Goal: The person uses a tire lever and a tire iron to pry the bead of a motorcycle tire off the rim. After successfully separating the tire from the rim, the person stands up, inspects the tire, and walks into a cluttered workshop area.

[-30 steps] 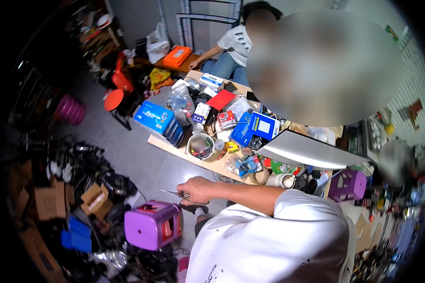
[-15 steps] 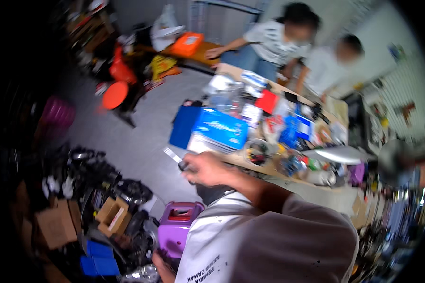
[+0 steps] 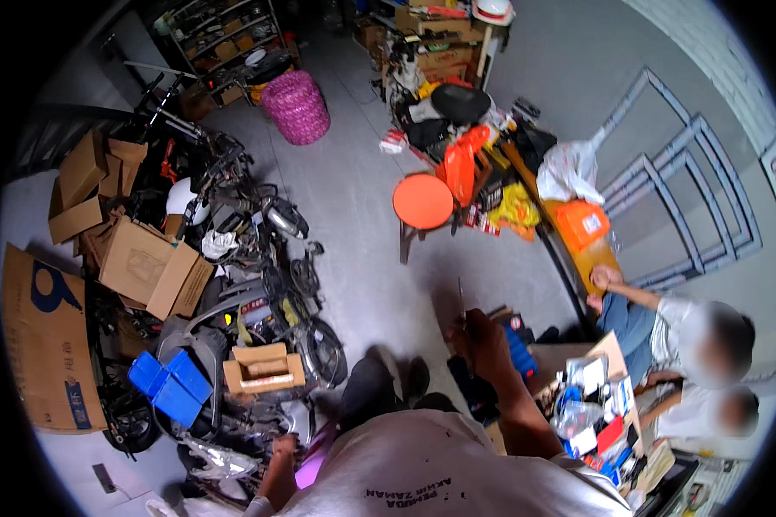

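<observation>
My right hand [image 3: 485,346] is closed around the handle of a small dark-handled tool with a slim flat silver blade [image 3: 460,289]. The blade points away from me above the grey floor. Low on the left, my left hand [image 3: 282,450] hangs beside the motorcycle parts and next to a purple plastic stool [image 3: 315,465], mostly hidden by my body. Its fingers are too small and dim to read. My shirt [image 3: 422,470] fills the bottom of the view.
A partly dismantled motorcycle [image 3: 276,297], cardboard boxes [image 3: 138,258] and a blue bin [image 3: 171,389] crowd the left. Ahead stands an orange round stool [image 3: 422,202]. To the right are a cluttered table [image 3: 614,346], a bench [image 3: 569,215] and two seated people [image 3: 681,332].
My view has swung left, so the table and seated people now lie far right and the motorcycle shows fully. The right hand still holds the tool, now farther from the table.
</observation>
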A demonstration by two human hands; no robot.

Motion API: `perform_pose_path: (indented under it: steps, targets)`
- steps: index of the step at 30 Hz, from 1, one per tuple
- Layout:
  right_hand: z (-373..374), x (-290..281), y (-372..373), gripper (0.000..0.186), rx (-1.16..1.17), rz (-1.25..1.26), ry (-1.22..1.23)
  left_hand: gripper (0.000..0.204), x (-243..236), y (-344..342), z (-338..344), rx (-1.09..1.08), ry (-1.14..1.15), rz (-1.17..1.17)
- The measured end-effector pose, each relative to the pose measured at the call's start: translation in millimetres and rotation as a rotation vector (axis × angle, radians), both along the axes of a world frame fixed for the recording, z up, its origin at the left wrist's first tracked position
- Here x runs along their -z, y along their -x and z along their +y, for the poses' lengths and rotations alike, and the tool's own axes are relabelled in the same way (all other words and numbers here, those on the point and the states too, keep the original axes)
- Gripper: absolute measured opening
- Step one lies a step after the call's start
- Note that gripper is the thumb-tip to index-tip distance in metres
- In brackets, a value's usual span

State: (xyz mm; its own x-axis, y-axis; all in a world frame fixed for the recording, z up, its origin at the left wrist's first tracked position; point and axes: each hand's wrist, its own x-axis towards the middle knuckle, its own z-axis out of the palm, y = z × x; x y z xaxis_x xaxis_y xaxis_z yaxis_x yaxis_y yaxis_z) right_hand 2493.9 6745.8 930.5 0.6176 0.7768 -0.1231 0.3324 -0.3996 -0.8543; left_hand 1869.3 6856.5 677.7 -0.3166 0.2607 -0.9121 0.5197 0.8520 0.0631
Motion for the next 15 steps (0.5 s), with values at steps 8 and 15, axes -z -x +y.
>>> perform_pose_path:
  steps: [8,15]
  targets:
    - [181,70,-83,0.041,-0.008,-0.189,0.277,0.035,67,-57,94,-0.179,0.072,-0.124]
    - [182,288,-201,0.047,-0.197,0.068,1.099,0.034,41,-184,386,-0.126,-0.278,-0.156]
